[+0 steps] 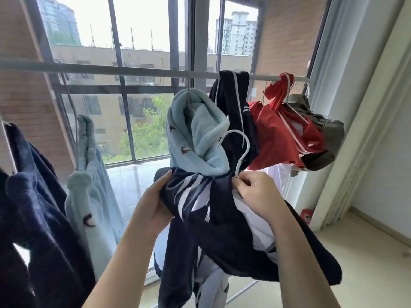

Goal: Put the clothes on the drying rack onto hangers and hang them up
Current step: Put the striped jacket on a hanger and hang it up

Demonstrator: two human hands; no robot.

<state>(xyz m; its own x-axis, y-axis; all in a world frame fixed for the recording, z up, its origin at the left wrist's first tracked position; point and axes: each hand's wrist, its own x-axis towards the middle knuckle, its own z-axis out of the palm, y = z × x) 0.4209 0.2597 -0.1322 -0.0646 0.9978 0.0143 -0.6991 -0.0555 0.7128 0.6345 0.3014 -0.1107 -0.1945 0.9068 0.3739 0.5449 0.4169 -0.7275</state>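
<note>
I hold a navy garment with white stripes (222,218) below the rail. A white hanger (241,150) sticks up out of its collar, hook pointing left. My left hand (153,203) grips the garment's left shoulder. My right hand (255,192) pinches the cloth at the base of the hanger's neck. The grey rail (133,71) runs across above. On it hang a light blue fleece (195,138), another navy striped garment (231,103), a red garment (280,134) and an olive one (322,134).
At the left, a dark navy fleece (33,207) and a second light blue fleece (93,187) hang lower down. Large windows (142,41) stand behind the rail. A white curtain (355,107) and wall close off the right side. A small red object (308,215) lies on the floor.
</note>
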